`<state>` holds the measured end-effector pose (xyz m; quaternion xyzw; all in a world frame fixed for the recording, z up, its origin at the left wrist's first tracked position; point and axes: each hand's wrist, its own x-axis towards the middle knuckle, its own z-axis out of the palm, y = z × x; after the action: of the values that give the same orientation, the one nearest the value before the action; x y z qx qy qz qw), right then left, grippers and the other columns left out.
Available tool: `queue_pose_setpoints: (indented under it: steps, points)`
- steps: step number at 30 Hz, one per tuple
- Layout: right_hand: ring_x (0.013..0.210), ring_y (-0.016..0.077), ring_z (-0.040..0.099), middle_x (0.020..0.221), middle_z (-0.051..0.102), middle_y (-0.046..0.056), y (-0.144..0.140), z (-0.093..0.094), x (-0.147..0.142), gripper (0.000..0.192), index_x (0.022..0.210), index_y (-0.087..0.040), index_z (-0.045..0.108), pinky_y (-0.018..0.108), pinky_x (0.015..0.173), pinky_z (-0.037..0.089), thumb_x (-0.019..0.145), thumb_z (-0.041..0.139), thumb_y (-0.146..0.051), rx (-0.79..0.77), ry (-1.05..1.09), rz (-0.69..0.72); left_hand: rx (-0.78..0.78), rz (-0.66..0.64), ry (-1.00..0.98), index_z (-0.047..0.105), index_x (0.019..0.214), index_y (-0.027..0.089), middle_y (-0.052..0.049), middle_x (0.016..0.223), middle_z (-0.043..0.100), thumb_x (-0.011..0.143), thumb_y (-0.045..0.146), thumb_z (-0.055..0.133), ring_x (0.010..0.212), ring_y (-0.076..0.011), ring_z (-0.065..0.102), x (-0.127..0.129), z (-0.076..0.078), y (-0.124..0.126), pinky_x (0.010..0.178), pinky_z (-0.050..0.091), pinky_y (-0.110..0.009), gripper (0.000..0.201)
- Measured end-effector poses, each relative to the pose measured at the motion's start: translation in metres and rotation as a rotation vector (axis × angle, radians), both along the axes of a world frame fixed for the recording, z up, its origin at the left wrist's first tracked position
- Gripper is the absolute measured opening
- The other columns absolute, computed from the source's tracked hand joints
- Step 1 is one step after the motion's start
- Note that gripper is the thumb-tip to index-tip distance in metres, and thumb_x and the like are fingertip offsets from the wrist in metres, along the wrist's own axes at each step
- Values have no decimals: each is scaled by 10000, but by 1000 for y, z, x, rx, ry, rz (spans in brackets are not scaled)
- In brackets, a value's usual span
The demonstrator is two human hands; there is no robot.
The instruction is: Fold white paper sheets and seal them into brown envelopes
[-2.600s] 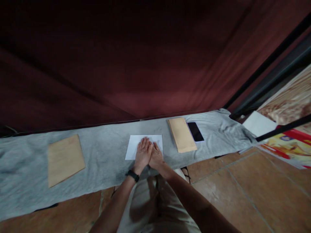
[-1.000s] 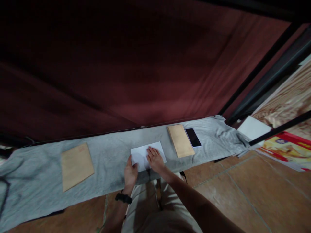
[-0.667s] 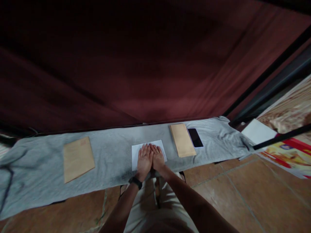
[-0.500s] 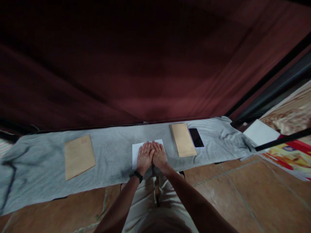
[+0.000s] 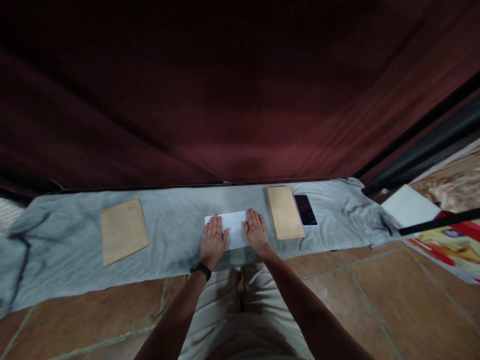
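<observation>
A home interior, worked at floor level: terracotta floor tiles (image 5: 375, 300) at 6 o'clock, a grey cloth (image 5: 168, 240) spread over them, a dark red curtain (image 5: 225, 100) at 12 o'clock, and patterned bedding (image 5: 453, 185) at 3 o'clock.

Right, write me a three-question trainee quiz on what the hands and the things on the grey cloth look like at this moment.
1. True or false: both hands lie flat on the white paper.
2. What lies directly right of the brown envelope near the right hand? A) phone B) cup C) scissors
3. Which wrist wears the black band?

Key:
1. True: left hand on its left end, right hand on its right end.
2. A, the phone.
3. The left.
</observation>
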<state>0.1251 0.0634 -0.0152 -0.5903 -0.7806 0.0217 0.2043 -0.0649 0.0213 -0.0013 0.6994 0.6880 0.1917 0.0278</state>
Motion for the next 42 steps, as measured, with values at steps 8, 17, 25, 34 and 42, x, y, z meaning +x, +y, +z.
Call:
queue_pose_setpoints:
  steps: [8,17,25,34,42]
  points:
    - [1506,298,365,1600,410,216,-10,9,-8,550,1570,-48,377,553,1227,275,1064,340,-257,1,58,-18,-20,10,30,413,1556,104,-191,1649,341,1029,375,362,1560,-324,257,-4,3,-5,1256,229,-558,595]
    - [1493,249,389,1624,417,98,-38,12,-34,481,1534,-170,471,477,1245,266,1074,398,-292,-83,-16,206,-43,-19,31,482,1525,203,-134,1671,323,1019,314,409,1567,-316,242,-2,10,-7,1258,197,-583,524]
    - [1505,233,375,1627,412,70,-46,15,-7,478,1530,-216,487,458,1255,257,1065,418,-300,-96,-43,243,-78,-243,77,436,1554,207,-66,1639,405,1030,292,349,1565,-266,257,1,11,-10,1289,167,-525,539]
    - [1504,222,374,1592,463,113,-47,16,-5,510,1528,-107,472,430,1264,264,1042,399,-242,-120,11,266,-80,-405,97,391,1567,124,-113,1646,383,1042,299,292,1555,-225,286,5,10,3,1287,213,-460,562]
    - [1475,234,420,1563,503,120,-46,16,-7,505,1498,-96,505,449,1258,290,1009,433,-202,-102,72,260,-38,-379,140,376,1568,100,-141,1633,400,1048,355,268,1545,-241,310,-2,11,37,1275,260,-464,589]
